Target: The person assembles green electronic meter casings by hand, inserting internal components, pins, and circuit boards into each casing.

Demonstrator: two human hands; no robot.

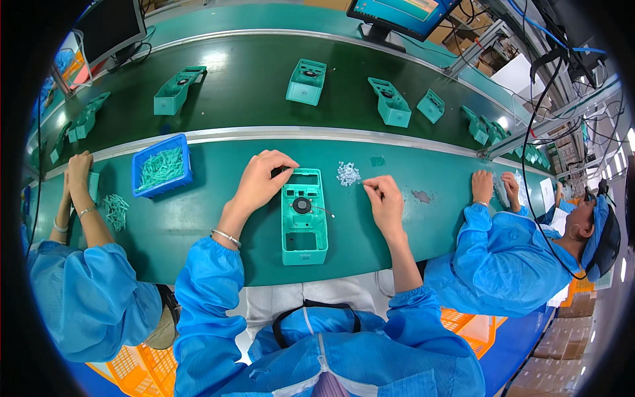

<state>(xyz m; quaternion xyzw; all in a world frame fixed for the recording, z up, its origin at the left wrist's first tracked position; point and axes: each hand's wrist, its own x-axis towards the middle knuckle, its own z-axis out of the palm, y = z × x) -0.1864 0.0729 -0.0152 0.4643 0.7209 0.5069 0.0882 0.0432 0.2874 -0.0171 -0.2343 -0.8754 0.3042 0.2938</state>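
Note:
A green plastic housing (304, 254) lies open side up in front of me. It has a round black speaker (301, 206) inside and a short wire with a small connector hanging over its right side. At the housing's far left corner, my left hand (259, 177) has thumb and index finger closed on the rim. My right hand (386, 204) is apart from the housing, its fingertips pinched together beside a small heap of whitish pieces (347, 173). Whatever is between those fingertips is too small to make out.
A blue bin (187, 173) of green plastic strips stands left of my left hand. Similar housings (306, 92) sit along the dark green belt beyond a metal rail. Co-workers' hands rest at the bench on the left (80, 173) and right (483, 187). Dark bits (421, 196) lie right of my hand.

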